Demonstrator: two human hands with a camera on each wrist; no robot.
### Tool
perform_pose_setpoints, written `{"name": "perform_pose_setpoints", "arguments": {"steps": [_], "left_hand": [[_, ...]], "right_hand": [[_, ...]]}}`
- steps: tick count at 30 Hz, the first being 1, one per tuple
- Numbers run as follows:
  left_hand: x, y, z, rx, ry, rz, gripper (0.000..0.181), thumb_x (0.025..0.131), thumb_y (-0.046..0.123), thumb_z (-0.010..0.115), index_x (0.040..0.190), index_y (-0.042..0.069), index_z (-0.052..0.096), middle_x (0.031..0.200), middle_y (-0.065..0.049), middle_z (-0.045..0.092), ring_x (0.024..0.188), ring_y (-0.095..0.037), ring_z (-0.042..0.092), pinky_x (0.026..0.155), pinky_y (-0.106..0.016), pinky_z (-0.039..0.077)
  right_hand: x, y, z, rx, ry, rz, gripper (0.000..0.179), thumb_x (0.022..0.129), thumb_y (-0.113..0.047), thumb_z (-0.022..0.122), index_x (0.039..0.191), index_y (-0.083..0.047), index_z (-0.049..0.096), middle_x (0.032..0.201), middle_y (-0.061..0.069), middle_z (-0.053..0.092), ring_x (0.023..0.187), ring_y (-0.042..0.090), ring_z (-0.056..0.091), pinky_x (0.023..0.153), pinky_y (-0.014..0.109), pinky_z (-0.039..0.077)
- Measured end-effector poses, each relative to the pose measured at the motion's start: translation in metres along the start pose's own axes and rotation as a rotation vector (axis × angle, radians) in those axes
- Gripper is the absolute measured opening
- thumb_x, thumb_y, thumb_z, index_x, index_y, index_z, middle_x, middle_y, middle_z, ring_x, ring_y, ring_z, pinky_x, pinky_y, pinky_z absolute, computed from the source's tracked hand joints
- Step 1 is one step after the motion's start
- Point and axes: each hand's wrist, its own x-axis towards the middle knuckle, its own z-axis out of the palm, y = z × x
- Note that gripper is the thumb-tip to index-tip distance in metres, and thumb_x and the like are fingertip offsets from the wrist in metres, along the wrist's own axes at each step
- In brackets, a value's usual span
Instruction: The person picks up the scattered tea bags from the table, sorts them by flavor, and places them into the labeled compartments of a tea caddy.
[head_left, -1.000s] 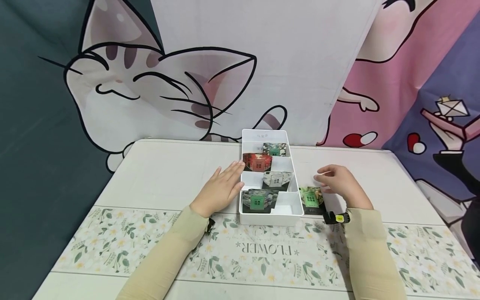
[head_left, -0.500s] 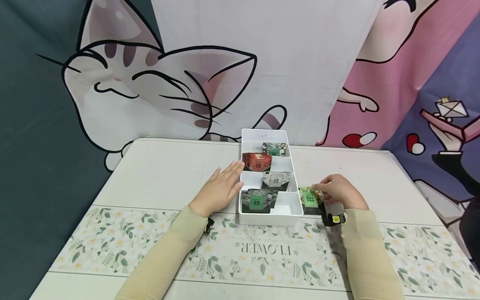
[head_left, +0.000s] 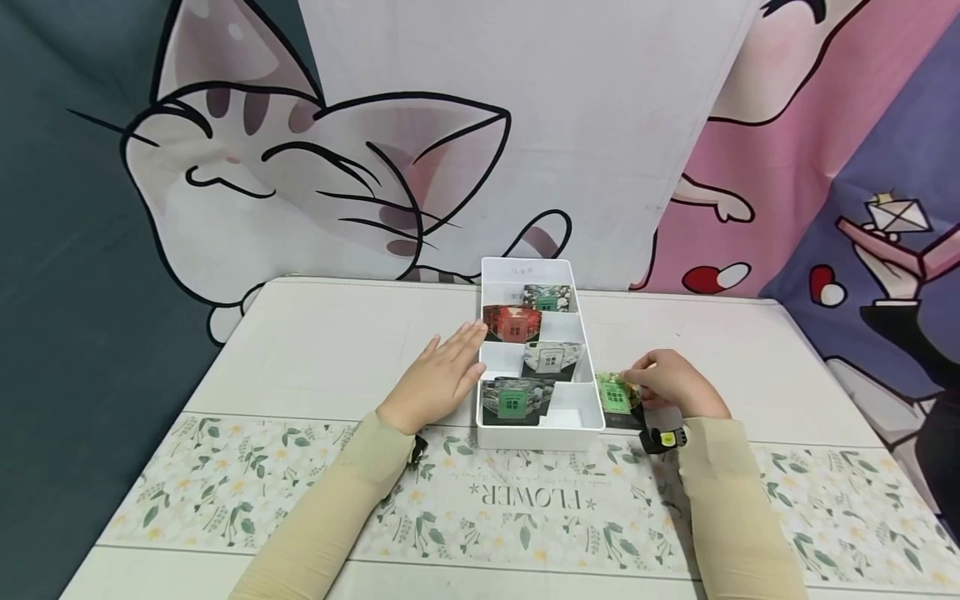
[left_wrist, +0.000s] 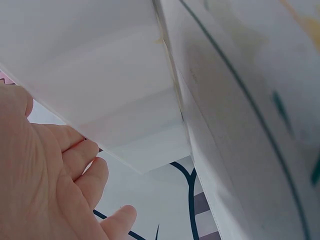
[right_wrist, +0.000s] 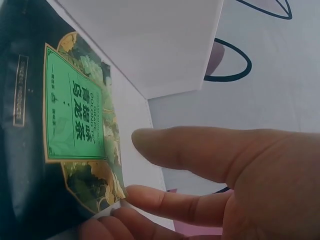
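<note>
A white divided box (head_left: 540, 440) stands on the table. My left hand (head_left: 438, 379) lies along its left side with extended fingers; the left wrist view shows fingertips at the box wall. Right of the box lies a dark tea bag packet (head_left: 617, 398) with a green label. At its far right corner is my right hand (head_left: 675, 385). In the right wrist view, the index fingertip touches that corner of the packet (right_wrist: 75, 102), while the thumb (right_wrist: 175, 150) sits apart from its edge. Other right fingers are partly hidden beneath the edge.
Inside the box, several tea packets stand in compartments: a green-labelled one (head_left: 512, 404), a silver-grey one (head_left: 552, 360), a red one (head_left: 512, 323) and a floral one (head_left: 547, 298). A floral-printed mat (head_left: 525, 533) covers the table's near part. A cartoon cloth hangs behind.
My right hand has come down and left from above the table to the corner of the tea bag packet, then barely moved. My left hand has stayed at the box.
</note>
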Motion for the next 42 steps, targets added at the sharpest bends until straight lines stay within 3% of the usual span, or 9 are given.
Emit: {"name": "perform_pose_setpoints", "arguments": {"steps": [6, 16, 26, 36, 42], "left_hand": [[0.0003, 0.0002, 0.0001, 0.003, -0.004, 0.000, 0.062, 0.111, 0.044, 0.024, 0.163, 0.012, 0.013, 0.169, -0.003, 0.014, 0.155, -0.025, 0.017, 0.123, -0.056, 0.018], [0.0004, 0.0003, -0.0004, -0.014, -0.008, -0.010, 0.062, 0.111, 0.043, 0.026, 0.163, 0.012, 0.014, 0.169, -0.002, 0.013, 0.155, -0.024, 0.016, 0.124, -0.056, 0.017], [0.0005, -0.0009, 0.0006, -0.011, -0.005, -0.008, 0.061, 0.111, 0.043, 0.026, 0.163, 0.012, 0.015, 0.169, -0.003, 0.014, 0.155, -0.024, 0.017, 0.123, -0.056, 0.018], [0.0006, -0.0004, 0.0001, -0.013, -0.004, -0.011, 0.062, 0.111, 0.044, 0.026, 0.163, 0.012, 0.014, 0.168, -0.002, 0.013, 0.155, -0.023, 0.015, 0.124, -0.056, 0.018], [0.0005, -0.0003, -0.0002, -0.012, -0.004, -0.008, 0.062, 0.111, 0.043, 0.026, 0.163, 0.012, 0.014, 0.168, -0.003, 0.014, 0.155, -0.025, 0.017, 0.123, -0.056, 0.018]], "right_hand": [[0.0023, -0.0011, 0.0029, 0.070, -0.015, -0.010, 0.022, 0.099, -0.015, 0.065, 0.108, 0.005, 0.063, 0.095, 0.014, 0.061, 0.080, 0.021, 0.060, 0.070, 0.032, 0.059], [0.0053, -0.0039, 0.0058, 0.106, -0.016, -0.013, 0.023, 0.096, -0.010, 0.066, 0.110, 0.009, 0.063, 0.096, 0.015, 0.063, 0.077, 0.018, 0.062, 0.068, 0.030, 0.060], [0.0055, -0.0028, 0.0027, 0.124, -0.024, 0.000, 0.025, 0.095, -0.014, 0.071, 0.109, 0.002, 0.058, 0.091, 0.011, 0.059, 0.075, 0.017, 0.058, 0.065, 0.028, 0.056], [0.0057, -0.0046, 0.0000, 0.174, -0.041, -0.047, 0.037, 0.093, -0.015, 0.072, 0.123, 0.004, 0.062, 0.099, 0.013, 0.065, 0.081, 0.018, 0.061, 0.070, 0.032, 0.059], [0.0045, -0.0069, -0.0005, 0.195, -0.060, -0.053, 0.033, 0.092, -0.014, 0.072, 0.117, 0.007, 0.065, 0.099, 0.012, 0.066, 0.080, 0.017, 0.062, 0.072, 0.032, 0.060]]}}
